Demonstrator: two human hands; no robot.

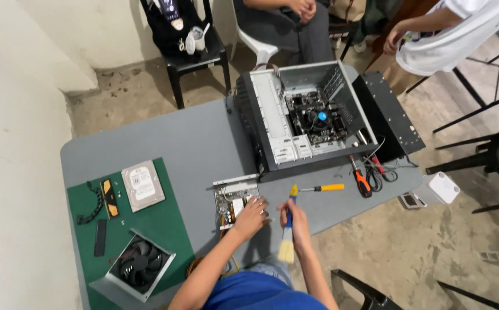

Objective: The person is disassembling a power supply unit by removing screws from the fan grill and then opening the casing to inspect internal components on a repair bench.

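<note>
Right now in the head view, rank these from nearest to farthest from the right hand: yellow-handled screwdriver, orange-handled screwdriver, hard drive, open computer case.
From the right hand, which holds a paintbrush:
1. Yellow-handled screwdriver, just beyond the hand.
2. Orange-handled screwdriver, farther right, near the table edge.
3. Open computer case, at the table's far side.
4. Hard drive, far left on the green mat.

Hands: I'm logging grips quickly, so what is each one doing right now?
Left hand: fingers spread, resting on the open power supply unit, not gripping.
Right hand: closed around a paintbrush, bristles pointing toward the person.
</note>
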